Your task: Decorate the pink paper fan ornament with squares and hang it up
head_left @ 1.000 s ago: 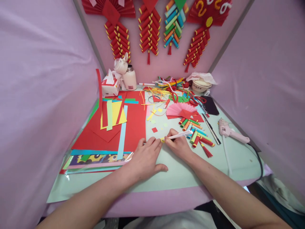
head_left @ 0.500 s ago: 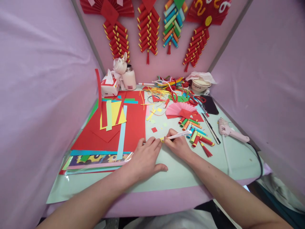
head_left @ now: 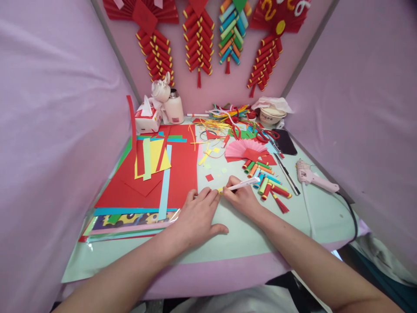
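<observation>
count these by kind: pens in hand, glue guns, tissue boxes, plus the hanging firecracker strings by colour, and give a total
White pen in hand: 1
Glue gun: 1
Tissue box: 1
Red firecracker strings: 3
Multicoloured firecracker string: 1
Total: 7

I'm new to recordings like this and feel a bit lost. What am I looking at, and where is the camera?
There is no machine here, just a person's bare hands. All the pictures come from one camera worn on that person's head, looking forward and down.

The right hand holds a white pen. The left hand is palm down on the table. Between them peeks a yellow bit, mostly hidden by fingers.

On the left lies red paper with coloured strips; on the right, a pink fan, paper tubes and a glue gun.
</observation>
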Available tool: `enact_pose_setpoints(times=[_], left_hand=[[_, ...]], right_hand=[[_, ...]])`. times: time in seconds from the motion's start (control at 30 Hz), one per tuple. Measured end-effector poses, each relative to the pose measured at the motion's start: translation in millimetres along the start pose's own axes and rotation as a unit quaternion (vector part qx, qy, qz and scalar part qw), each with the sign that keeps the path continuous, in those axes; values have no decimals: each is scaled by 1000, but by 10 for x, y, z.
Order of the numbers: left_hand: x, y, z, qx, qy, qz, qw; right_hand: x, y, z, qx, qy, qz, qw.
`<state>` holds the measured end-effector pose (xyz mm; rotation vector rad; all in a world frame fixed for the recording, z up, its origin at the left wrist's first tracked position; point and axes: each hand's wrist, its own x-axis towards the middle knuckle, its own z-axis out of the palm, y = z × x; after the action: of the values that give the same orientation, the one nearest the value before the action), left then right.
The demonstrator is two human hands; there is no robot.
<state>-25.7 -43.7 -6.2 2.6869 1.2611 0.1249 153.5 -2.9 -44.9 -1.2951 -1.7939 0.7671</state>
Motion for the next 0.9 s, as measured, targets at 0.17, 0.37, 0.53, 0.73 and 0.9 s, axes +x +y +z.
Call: enact_pose_setpoints(times=[0.17,0.37,0.53,0.73,0.9], left_hand=[[4,2,-6,-7,-2,-1,1000],[6,6,-22,-7,-4,1,1000],[17,6,-32,-9,-10,-3,1000],[17,6,-18,-7,-6,-3,1000],[5,8,-11,-6,-1,-1,1000]], right_hand=[[0,-13,-2,-3,27,9,1000],[-4,-1,-5,-7,32,0,999],[-3,1,-3,-9,34,0,999],[-7,-4,11,-6,32,-2,999],[-6,6,9,-12,26,-3,1000]])
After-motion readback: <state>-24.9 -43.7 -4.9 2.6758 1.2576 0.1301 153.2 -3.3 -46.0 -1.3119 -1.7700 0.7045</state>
